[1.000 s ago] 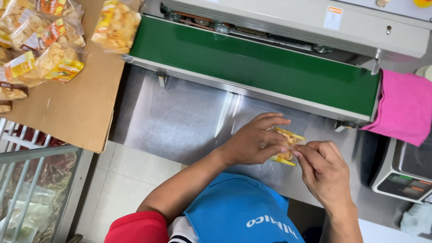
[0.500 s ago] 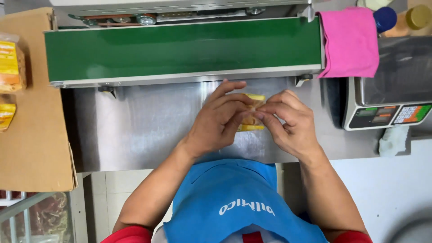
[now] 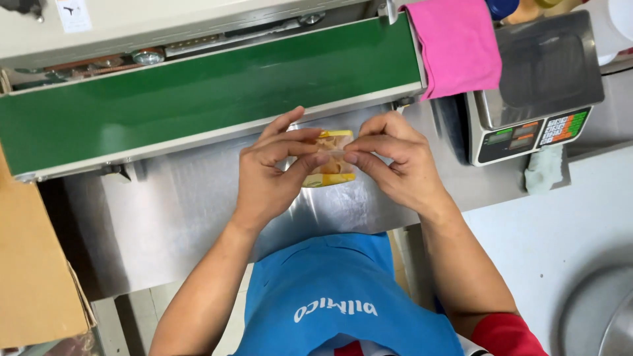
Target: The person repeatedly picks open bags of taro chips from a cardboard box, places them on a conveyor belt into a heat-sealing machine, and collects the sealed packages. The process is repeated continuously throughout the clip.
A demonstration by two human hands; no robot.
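Observation:
A small clear bag of yellow snack pieces (image 3: 331, 161) is held between both hands above the steel table (image 3: 165, 224). My left hand (image 3: 270, 168) pinches its left side with thumb and fingers. My right hand (image 3: 395, 158) pinches its top right edge. The bag hangs just in front of the green conveyor belt (image 3: 198, 99) of the sealing machine. Much of the bag is hidden by my fingers.
A pink cloth (image 3: 458, 46) lies over the belt's right end. A digital scale (image 3: 534, 86) with a steel pan stands at the right, a pale green rag (image 3: 544, 168) beside it. A cardboard sheet (image 3: 33, 277) lies at the left. A round metal lid (image 3: 603, 316) is at bottom right.
The view has swung right, so the stacked snack bags at the left have left the picture. Both hands have closed in on the bag and now pinch it near the belt.

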